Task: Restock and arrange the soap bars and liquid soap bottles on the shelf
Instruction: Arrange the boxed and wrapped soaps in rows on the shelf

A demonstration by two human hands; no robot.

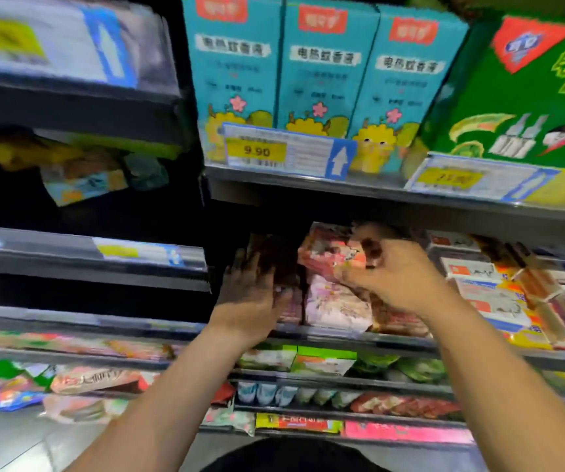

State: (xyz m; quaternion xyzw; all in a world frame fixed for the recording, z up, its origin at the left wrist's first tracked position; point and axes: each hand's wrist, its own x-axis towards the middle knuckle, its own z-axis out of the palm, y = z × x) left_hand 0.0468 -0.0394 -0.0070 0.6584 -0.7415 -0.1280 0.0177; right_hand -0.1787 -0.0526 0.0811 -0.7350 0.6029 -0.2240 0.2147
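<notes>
Right hand (397, 277) pinches a pink soap pack (328, 255) at its right end, long side running left, above the stacked pack (337, 306). Left hand (252, 291), fingers spread flat, waits just left, on the same shelf (393, 340).

Shop aisle, dark metal shelving

Above the price tag (288, 153) reading 9.90 stand teal boxes (322, 63); right of them, a green box (526, 93). Far below and left, pale floor (19, 447) shows. Lighting is dim under the shelves.
</notes>
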